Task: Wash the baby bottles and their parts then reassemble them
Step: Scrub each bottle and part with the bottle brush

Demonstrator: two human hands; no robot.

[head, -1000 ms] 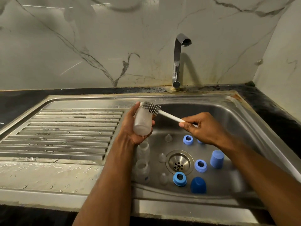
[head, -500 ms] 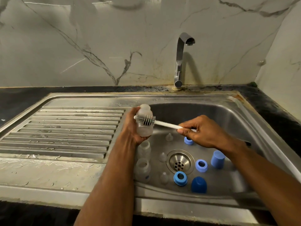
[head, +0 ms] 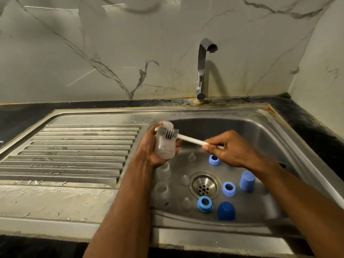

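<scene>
Two bare forearms and hands, seen from above

Both arms enter from the lower edge, uncovered from the frame's edge to the fingertips; no sleeve or cuff reaches into view on either side. The left hand (head: 151, 148) and the right hand (head: 228, 150) carry no gloves, and the wrists and the visible fingers show no watch, band or ring. The forearms are lean, with slim wrists and long fingers. Fingernails are too small to make out.
</scene>
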